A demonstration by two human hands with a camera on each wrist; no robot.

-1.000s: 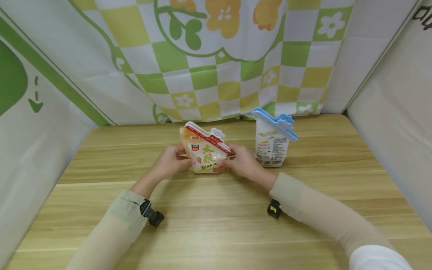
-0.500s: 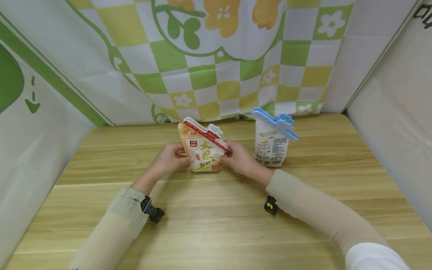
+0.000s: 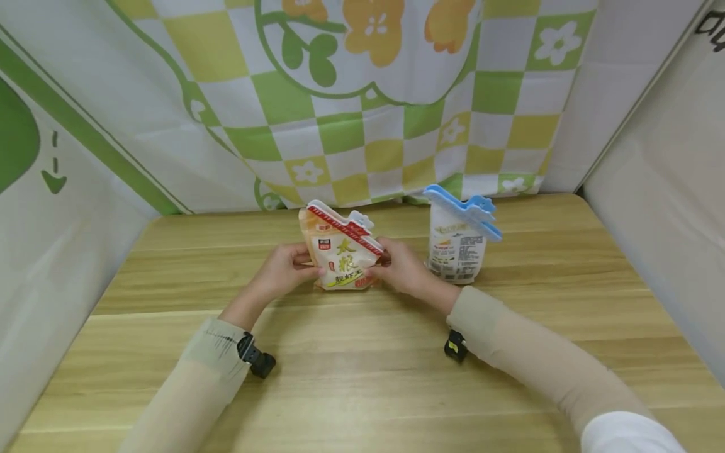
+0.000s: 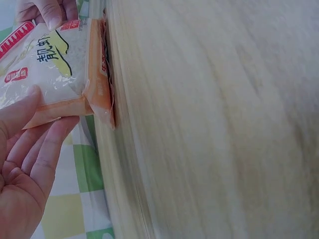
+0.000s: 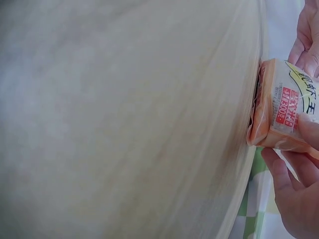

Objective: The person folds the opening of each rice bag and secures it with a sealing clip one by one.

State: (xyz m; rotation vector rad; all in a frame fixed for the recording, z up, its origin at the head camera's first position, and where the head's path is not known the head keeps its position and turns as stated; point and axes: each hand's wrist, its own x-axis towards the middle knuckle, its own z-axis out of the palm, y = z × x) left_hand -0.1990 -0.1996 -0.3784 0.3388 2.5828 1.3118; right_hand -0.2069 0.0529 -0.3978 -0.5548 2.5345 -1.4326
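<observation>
An orange and white bag of rice [image 3: 342,259] stands upright near the middle of the table, its top folded on a slant. A white and red bag clip [image 3: 347,228] runs diagonally across that fold. My left hand [image 3: 283,269] grips the bag's left side, thumb on the front and fingers behind. On the opposite side my right hand [image 3: 403,267] holds the bag the same way. In the left wrist view the bag's orange bottom edge [image 4: 101,74] meets the tabletop. The right wrist view shows a red label [image 5: 287,107] beside the right thumb.
Right of my right hand stands a white bag [image 3: 456,251] with a blue bag clip [image 3: 464,211] slanting over its top. A checked green and yellow cloth [image 3: 385,151] hangs behind the wooden table [image 3: 362,377]. White panels [image 3: 651,157] flank both sides.
Both hands and the rice bag have shifted slightly left since a second ago, the bag turning a little. The hold on it is the same, and the white bag stays in place.
</observation>
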